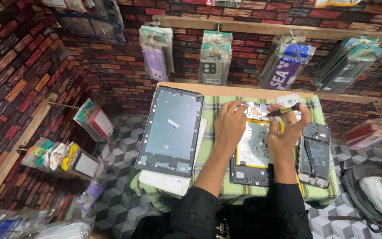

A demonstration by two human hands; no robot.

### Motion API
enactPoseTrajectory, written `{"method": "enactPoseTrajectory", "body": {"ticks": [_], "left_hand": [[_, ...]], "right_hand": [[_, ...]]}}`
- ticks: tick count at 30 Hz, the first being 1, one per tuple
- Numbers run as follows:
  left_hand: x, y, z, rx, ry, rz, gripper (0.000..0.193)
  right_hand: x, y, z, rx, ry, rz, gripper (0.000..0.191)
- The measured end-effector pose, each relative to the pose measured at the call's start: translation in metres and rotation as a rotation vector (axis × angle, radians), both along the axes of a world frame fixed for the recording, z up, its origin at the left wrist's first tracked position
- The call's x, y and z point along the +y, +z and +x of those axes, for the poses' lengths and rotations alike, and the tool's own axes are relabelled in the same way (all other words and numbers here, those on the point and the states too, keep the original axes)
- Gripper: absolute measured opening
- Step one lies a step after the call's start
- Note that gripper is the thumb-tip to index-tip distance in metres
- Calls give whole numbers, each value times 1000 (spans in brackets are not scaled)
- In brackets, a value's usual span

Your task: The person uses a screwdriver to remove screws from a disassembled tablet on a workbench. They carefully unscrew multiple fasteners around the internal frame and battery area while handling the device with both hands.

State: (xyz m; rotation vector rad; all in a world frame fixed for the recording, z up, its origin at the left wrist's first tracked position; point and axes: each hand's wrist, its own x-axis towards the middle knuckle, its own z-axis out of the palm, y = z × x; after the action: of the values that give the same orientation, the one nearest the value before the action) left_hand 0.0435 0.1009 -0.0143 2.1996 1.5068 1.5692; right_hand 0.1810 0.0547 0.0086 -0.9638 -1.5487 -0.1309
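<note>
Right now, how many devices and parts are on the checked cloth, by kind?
Opened tablets: 1
Tablet screen frames: 1
White tablet back covers: 1
Opened phones: 1
Small white parts: 1
Total: 5

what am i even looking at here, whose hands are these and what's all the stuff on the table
There is one picture, taken by a camera worn on a person's head and looking down, so the two hands are that person's own.

They work at a small table covered with a green checked cloth. In the middle lies an opened tablet, its insides and yellow-edged battery showing. The left hand rests on its top edge. The right hand holds a thin screwdriver with its tip aimed at the tablet's top.

To the left lies a tablet screen frame on top of a white slab. To the right lies an opened phone. Packaged phone cases hang on the brick-patterned wall behind.
</note>
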Motion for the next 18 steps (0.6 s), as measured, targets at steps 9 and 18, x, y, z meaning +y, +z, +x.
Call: {"method": "enactPoseTrajectory", "body": {"ticks": [9,18], "left_hand": [[-1,0,-1,11,-3,6,17],[-4,3,0,4,-31,-113,20]], "right_hand": [[3,-13,9,49,-193,-61,77],[3,-10,7,60,-59,9,67]]}}
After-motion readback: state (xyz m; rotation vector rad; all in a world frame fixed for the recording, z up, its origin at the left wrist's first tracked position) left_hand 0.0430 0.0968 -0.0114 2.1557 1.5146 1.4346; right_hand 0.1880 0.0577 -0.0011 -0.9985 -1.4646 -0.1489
